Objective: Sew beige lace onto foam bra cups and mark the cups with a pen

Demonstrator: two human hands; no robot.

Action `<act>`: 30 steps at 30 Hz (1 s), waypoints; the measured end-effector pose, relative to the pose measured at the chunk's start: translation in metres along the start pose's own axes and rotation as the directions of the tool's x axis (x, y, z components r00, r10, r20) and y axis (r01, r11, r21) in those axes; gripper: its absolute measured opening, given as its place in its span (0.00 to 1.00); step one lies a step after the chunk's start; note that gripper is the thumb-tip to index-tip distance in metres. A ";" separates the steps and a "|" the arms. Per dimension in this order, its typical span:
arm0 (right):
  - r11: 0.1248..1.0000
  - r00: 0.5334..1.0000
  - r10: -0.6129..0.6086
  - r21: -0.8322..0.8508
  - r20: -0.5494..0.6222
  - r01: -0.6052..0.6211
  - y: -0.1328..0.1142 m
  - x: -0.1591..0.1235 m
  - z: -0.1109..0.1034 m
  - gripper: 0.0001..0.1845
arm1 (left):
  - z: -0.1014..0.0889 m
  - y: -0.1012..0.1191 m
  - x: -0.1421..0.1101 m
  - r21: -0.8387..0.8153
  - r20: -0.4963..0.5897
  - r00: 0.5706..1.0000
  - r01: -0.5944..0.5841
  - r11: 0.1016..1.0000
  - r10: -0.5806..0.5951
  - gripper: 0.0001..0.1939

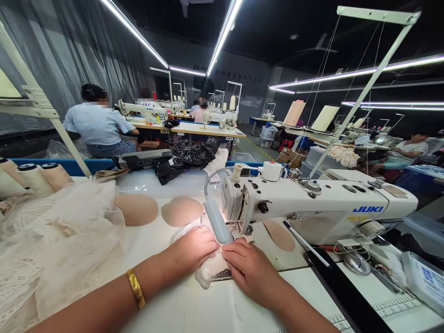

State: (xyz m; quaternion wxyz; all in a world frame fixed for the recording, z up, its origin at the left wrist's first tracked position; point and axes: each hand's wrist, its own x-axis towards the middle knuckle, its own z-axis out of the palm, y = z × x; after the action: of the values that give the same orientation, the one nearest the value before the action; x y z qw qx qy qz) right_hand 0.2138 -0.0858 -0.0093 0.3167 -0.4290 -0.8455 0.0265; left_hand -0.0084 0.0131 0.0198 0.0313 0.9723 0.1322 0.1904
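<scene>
My left hand (192,252) lies on a small beige lace piece (214,270) on the white table, fingers bent and pressed down on it, a gold bangle on the wrist. My right hand (251,268) rests on the same piece from the right, fingertips pinched against the fabric by the needle area. Both hands sit right in front of the white JUKI sewing machine (312,203), under its small grey lamp (217,219). The needle itself is hidden behind the lamp.
Two beige bra cups (182,210) lie behind my hands, another (279,233) under the machine arm. A heap of cream lace (52,240) fills the left, with thread cones (34,178) behind. A black bag (185,159) sits at the back. Other people work at far machines.
</scene>
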 end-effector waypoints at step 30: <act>0.990 0.993 0.121 0.072 0.014 -0.122 -0.001 0.000 0.006 0.15 | 0.006 -0.008 0.000 0.025 -0.032 0.992 0.123 0.992 -0.122 0.11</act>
State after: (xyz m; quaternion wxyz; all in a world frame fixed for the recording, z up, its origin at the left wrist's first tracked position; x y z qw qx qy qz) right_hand 0.2096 -0.0853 -0.0131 0.3261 -0.4677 -0.8178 0.0784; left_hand -0.0084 0.0210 0.0134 0.0278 0.9596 0.1949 0.2009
